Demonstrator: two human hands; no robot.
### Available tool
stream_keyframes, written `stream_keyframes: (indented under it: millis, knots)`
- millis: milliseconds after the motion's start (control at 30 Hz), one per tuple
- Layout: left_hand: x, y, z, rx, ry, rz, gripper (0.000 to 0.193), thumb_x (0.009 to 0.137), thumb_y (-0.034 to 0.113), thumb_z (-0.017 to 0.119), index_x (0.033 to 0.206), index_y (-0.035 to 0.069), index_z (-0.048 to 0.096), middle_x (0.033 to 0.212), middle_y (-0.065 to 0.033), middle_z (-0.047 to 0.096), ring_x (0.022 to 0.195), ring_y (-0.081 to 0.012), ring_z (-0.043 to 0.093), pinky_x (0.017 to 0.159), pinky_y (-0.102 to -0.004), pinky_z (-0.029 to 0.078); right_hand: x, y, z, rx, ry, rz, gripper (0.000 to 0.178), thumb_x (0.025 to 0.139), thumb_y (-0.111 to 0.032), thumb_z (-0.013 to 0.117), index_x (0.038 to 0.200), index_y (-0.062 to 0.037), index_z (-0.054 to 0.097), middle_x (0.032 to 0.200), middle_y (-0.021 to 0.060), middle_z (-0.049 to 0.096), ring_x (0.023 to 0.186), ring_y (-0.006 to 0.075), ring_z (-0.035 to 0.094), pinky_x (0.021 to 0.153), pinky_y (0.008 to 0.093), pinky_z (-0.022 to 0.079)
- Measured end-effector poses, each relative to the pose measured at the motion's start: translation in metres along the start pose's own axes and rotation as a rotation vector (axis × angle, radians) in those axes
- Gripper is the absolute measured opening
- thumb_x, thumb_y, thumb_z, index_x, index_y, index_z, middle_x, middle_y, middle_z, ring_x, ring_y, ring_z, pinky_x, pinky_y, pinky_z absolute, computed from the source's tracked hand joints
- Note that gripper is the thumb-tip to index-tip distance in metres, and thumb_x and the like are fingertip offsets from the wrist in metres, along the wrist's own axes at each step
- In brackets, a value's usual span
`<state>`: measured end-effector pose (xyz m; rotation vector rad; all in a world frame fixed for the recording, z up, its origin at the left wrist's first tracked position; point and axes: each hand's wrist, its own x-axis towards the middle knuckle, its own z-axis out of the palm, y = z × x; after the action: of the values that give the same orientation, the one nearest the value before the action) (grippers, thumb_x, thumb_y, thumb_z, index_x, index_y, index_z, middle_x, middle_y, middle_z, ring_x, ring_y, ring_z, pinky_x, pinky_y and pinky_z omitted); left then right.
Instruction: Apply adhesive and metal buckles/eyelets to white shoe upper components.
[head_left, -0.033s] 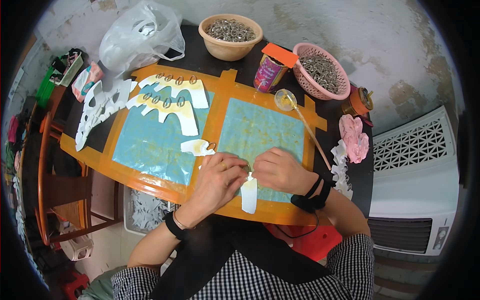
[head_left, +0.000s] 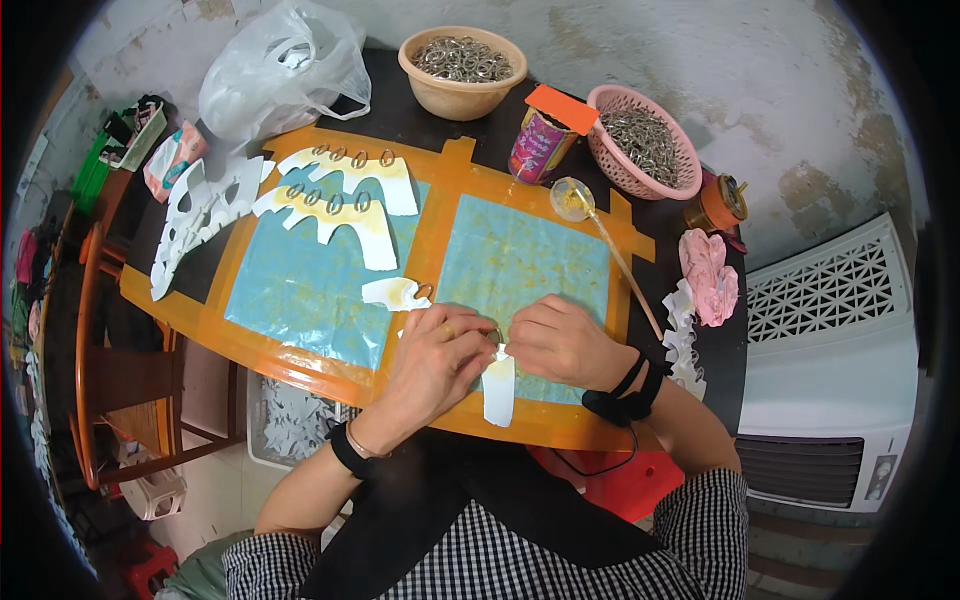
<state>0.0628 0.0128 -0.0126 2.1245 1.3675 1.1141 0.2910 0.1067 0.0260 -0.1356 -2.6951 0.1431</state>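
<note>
At the near edge of a taped blue sheet [head_left: 520, 260], my left hand [head_left: 435, 350] and my right hand [head_left: 560, 340] meet with fingertips pinched together. Both grip a white strip [head_left: 498, 395] with a yellowish upper end; its lower end hangs toward me. A metal ring [head_left: 499, 338] shows between the fingers, partly hidden by them. Just beyond my left hand lies a short white piece [head_left: 392, 293] with a ring at one end. Farther left, two toothed white pieces [head_left: 378, 240] are smeared yellow, each bearing several metal rings.
Metal rings fill a beige bowl [head_left: 425, 92]; metal pieces fill a pink basket [head_left: 672, 183]. Between them stands a purple can [head_left: 538, 148]. A stick [head_left: 625, 265] rests in a small dish [head_left: 570, 205] of yellow stuff. A plastic bag [head_left: 265, 85] sits at the back left, a wooden chair [head_left: 90, 370] beside the table.
</note>
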Motion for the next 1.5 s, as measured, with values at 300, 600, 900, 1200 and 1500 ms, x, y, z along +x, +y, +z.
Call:
stream_keyframes:
  millis: [300, 600, 900, 1200, 1500]
  knots:
    - [0.004, -0.002, -0.001, -0.006, -0.008, -0.007, 0.013, 0.084, 0.009, 0.085, 0.093, 0.012, 0.076, 0.119, -0.0004, 0.076, 0.12, -0.0262, 0.066, 0.098, -0.043, 0.045, 0.001, -0.001, -0.003, -0.12, -0.055, -0.032, 0.016, 0.078, -0.01, 0.074, 0.091, -0.0058, 0.065, 0.091, 0.0033, 0.056, 0.092, 0.0203, 0.061, 0.081, 0.0339, 0.05]
    - [0.006, -0.001, 0.0, 0.043, 0.003, 0.028, 0.014, 0.083, 0.009, 0.086, 0.092, 0.012, 0.075, 0.119, -0.0002, 0.077, 0.119, -0.0259, 0.066, 0.097, -0.0428, 0.046, 0.0, -0.002, -0.004, -0.109, -0.092, -0.017, 0.014, 0.081, -0.011, 0.073, 0.089, -0.0064, 0.063, 0.088, 0.0021, 0.053, 0.088, 0.0193, 0.057, 0.078, 0.0333, 0.048]
    - [0.008, 0.003, -0.002, 0.088, -0.022, 0.075, 0.016, 0.083, 0.008, 0.086, 0.095, 0.011, 0.075, 0.123, -0.0019, 0.075, 0.12, -0.0265, 0.065, 0.098, -0.0441, 0.045, 0.002, -0.013, -0.016, -0.207, -0.164, 0.013, 0.01, 0.086, -0.011, 0.069, 0.093, -0.004, 0.07, 0.097, 0.0038, 0.059, 0.1, 0.0212, 0.06, 0.096, 0.0364, 0.049]
    - [0.006, -0.003, -0.01, 0.192, -0.104, 0.304, 0.025, 0.084, 0.008, 0.085, 0.108, 0.009, 0.075, 0.116, -0.0051, 0.071, 0.11, -0.0271, 0.066, 0.087, -0.0397, 0.052, -0.011, -0.016, -0.011, -0.142, -0.129, 0.146, 0.014, 0.09, -0.014, 0.07, 0.1, -0.0052, 0.076, 0.1, 0.0043, 0.061, 0.104, 0.0228, 0.061, 0.097, 0.0382, 0.049]
    - [0.006, 0.003, -0.012, 0.334, -0.188, 0.376, 0.036, 0.088, 0.016, 0.084, 0.123, 0.014, 0.076, 0.115, -0.0026, 0.069, 0.106, -0.0254, 0.064, 0.086, -0.0401, 0.051, -0.019, -0.015, -0.009, 0.0, -0.131, 0.253, 0.019, 0.088, -0.013, 0.075, 0.106, -0.0106, 0.08, 0.105, 0.005, 0.061, 0.11, 0.025, 0.058, 0.098, 0.0405, 0.046]
